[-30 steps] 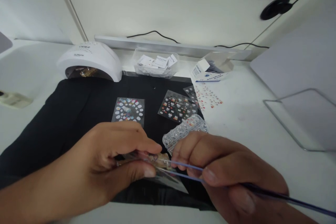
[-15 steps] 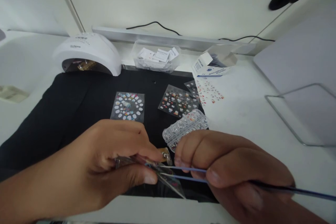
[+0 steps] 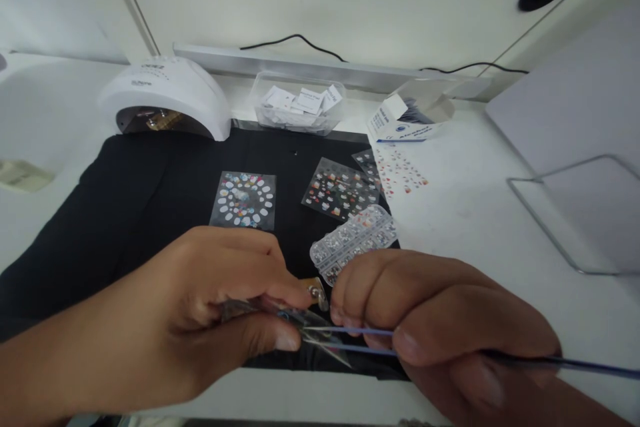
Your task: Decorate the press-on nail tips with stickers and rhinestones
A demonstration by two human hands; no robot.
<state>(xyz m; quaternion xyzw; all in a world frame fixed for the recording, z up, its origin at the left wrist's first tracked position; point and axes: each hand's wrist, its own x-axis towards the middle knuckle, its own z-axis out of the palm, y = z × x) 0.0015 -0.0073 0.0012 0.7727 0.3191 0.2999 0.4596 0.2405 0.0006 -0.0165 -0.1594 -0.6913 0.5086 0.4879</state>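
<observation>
My left hand (image 3: pixel 235 307) is closed, pinching a clear nail sticker sheet (image 3: pixel 327 340) between thumb and fingers. My right hand (image 3: pixel 435 327) grips blue tweezers (image 3: pixel 367 340), whose two slightly parted tips touch or lie right by the sheet, close to my left thumb. Whether a sticker sits between the tips is too small to tell. Just beyond my left fingertips lies a small gold-coloured piece with a shiny bead (image 3: pixel 316 292), partly hidden. A clear rhinestone case (image 3: pixel 353 240) with several compartments rests behind my right fingers.
On the black cloth (image 3: pixel 145 193) lie a sticker sheet with white ovals (image 3: pixel 245 200) and another with small pictures (image 3: pixel 340 190). Behind stand a white nail lamp (image 3: pixel 167 97), a clear tub of packets (image 3: pixel 297 110) and an alcohol pad box (image 3: pixel 410 117). A wire stand (image 3: pixel 545 223) is right.
The tweezer tips have shifted slightly down and the sheet has tilted a little in my left hand. The camera view has moved slightly; both grips stay the same.
</observation>
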